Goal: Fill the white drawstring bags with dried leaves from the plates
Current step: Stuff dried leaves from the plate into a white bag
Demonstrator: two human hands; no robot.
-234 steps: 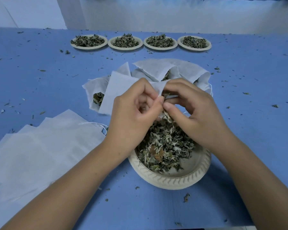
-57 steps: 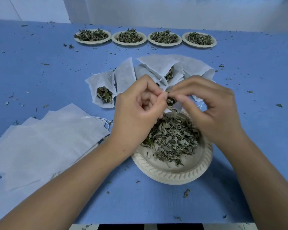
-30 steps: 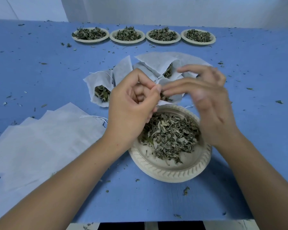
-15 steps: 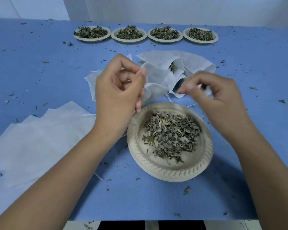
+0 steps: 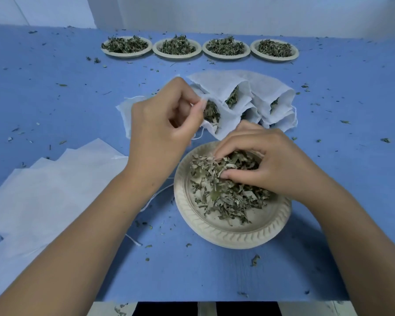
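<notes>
A blue worktop (image 5: 328, 110) is seen filling nearly the whole view, backed by a pale wall (image 5: 237, 14) along its far edge. Its surface is littered with leaf crumbs (image 5: 255, 260), scattered on every side of the near plate (image 5: 233, 238). That plate, beige with a ribbed rim, is set close to the front edge (image 5: 214, 298) of the worktop, and a loose heap of dried leaves (image 5: 224, 197) is carried in it. The right hand (image 5: 267, 165) is buried in the heap on the plate's far right side, its fingers curled round a clump of leaves. Just beyond the plate and to its left, the left hand (image 5: 162, 128) is held above the surface, the rim of an open bag (image 5: 228, 122) pinched between thumb and forefinger; leaves are visible in the bag's mouth. Directly beyond the plate a cluster of filled bags (image 5: 260, 94) is laid with mouths gaping towards it. Left of the plate a fanned stack of flat bags (image 5: 55, 190) is spread out to the left border of the view, and a loose string (image 5: 155, 197) is trailed between the stack and the plate. Far beyond the plate, near the wall, a row of four plates (image 5: 177, 57) heaped with leaves is lined up. Only crumbs are strewn over the wide stretch of worktop right of the plate
</notes>
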